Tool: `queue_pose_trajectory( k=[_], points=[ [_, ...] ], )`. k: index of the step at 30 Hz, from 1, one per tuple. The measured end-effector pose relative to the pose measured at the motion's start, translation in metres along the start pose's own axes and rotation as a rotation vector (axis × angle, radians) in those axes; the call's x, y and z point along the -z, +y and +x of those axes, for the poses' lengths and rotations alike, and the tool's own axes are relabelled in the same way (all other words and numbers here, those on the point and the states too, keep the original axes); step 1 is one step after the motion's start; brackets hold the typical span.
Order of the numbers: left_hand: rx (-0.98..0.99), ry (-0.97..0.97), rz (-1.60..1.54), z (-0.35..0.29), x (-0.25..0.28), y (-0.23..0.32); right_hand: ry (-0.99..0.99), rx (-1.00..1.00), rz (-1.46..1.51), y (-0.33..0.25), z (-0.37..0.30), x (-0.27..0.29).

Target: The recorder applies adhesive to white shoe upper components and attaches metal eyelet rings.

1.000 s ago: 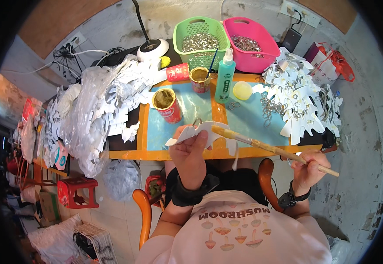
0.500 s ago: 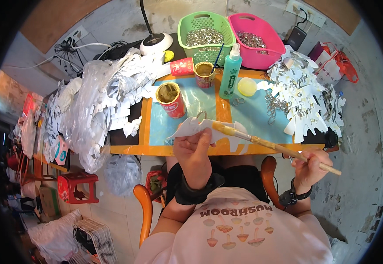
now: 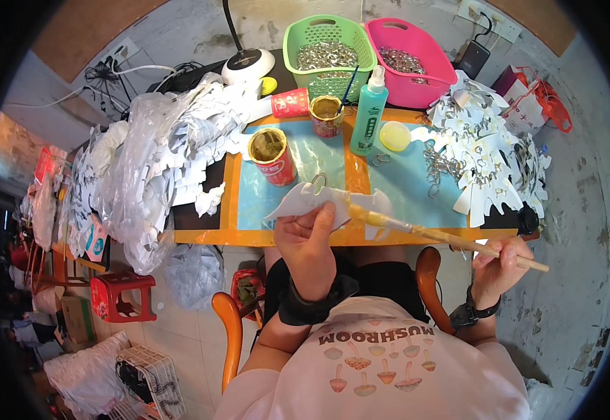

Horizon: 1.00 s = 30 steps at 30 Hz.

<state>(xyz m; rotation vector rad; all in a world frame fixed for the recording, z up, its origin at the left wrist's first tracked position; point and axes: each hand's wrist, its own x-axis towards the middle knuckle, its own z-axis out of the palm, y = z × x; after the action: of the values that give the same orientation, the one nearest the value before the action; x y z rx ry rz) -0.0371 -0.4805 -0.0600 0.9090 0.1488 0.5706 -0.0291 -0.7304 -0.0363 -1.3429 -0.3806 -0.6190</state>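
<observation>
My left hand [image 3: 306, 248] is closed on a white cut-out piece [image 3: 295, 201] above the table's front edge, thumb on top. A metal ring [image 3: 319, 180] stands up at the piece's far edge. In my right hand [image 3: 499, 271] is a long wooden-handled paintbrush [image 3: 452, 239], gripped near the end of its handle. The brush's yellowish bristles lie across the right part of the piece; whether they press on it is hard to tell. Beyond the left hand stands a red paper cup [image 3: 281, 172] with a thick yellow-brown substance inside.
Behind are a second cup [image 3: 326, 127] holding a thin blue brush, a green spray bottle [image 3: 368, 115] and a round yellow lid [image 3: 394, 136]. Green [image 3: 329, 85] and pink [image 3: 424, 94] baskets hold metal rings. White pieces are heaped left [image 3: 172, 164] and right [image 3: 476, 150].
The brush and my right hand have shifted slightly to the right, and the bristles have slid along the piece. More of the piece's right side shows now. My left hand has barely moved.
</observation>
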Motion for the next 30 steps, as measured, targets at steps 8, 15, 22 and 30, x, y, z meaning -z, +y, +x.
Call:
queue_pose_trajectory(
  k=[8, 15, 22, 30],
  points=[
    [0.062, 0.028, 0.06, 0.003, 0.017, -0.009, -0.056, -0.078, 0.068, 0.01, 0.055, -0.046],
    [0.055, 0.062, 0.027, 0.008, 0.034, -0.006, -0.705, -0.005, -0.273, 0.061, 0.11, -0.212],
    [0.051, 0.099, 0.024, 0.017, 0.06, -0.001, -0.991, 0.306, -0.475, 0.084, 0.11, -0.274],
    [0.053, 0.123, 0.009, 0.03, 0.065, -0.01, -1.032, 0.161, -0.477, 0.078, 0.118, -0.261]
  ],
)
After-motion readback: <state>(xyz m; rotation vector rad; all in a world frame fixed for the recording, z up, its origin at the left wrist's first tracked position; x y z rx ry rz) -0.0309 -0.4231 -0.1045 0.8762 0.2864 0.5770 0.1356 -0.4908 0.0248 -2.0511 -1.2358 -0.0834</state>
